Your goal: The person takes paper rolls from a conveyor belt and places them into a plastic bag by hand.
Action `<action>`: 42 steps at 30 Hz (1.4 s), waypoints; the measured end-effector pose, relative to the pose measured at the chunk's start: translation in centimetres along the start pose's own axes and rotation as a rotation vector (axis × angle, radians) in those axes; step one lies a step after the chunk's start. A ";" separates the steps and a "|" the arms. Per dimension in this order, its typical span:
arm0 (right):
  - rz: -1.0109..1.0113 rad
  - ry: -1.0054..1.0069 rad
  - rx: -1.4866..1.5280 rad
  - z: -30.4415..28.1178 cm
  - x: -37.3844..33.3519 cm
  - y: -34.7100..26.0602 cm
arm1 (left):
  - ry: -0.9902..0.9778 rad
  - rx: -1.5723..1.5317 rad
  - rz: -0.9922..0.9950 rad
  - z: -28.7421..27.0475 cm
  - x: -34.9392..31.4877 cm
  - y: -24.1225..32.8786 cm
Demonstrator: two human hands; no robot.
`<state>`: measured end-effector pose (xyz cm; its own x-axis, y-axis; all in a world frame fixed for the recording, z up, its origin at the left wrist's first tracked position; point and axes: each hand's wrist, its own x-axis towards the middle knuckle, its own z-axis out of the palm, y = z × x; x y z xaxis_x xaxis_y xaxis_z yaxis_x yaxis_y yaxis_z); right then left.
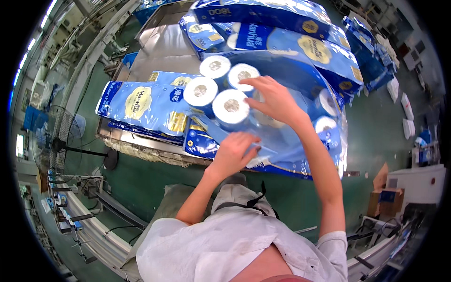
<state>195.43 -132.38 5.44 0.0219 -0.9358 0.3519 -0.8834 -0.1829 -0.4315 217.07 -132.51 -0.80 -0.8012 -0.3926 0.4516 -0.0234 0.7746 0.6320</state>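
Several white toilet paper rolls (231, 106) stand on end in the middle, with the mouth of a blue plastic bag (300, 70) spread open around their right side. My right hand (272, 99) reaches over the bag, fingers apart, its fingertips at the edges of the two right-hand rolls. Close to the near edge of the bag is my left hand (233, 152), its bent fingers blurred by motion; whether they pinch the film does not show. More wrapped rolls (326, 124) show at the bag's right end.
Sealed blue packs (141, 105) lie at the left of the metal-topped table (164, 51), and larger packs (291, 44) are stacked at its far side. A black standing fan (58, 141) is on the left. A cardboard box (385, 199) sits at the right.
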 end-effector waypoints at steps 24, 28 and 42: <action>0.690 0.954 0.119 -10.1 -31.1 -11.5 | -0.594 -0.620 0.722 5.1 2.7 8.3; 1.306 1.549 -0.458 -6.6 -50.6 -23.8 | -0.782 -0.657 0.844 13.6 2.3 15.8; 3.738 1.419 -0.948 22.6 -79.1 -66.0 | -1.901 -0.201 0.834 33.2 -10.5 21.6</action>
<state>262.61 -53.08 -12.72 0.7405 0.6263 0.2438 0.6693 -0.7202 -0.1827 205.10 -95.21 -12.77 -0.0673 0.9239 -0.3766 0.5319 0.3526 0.7699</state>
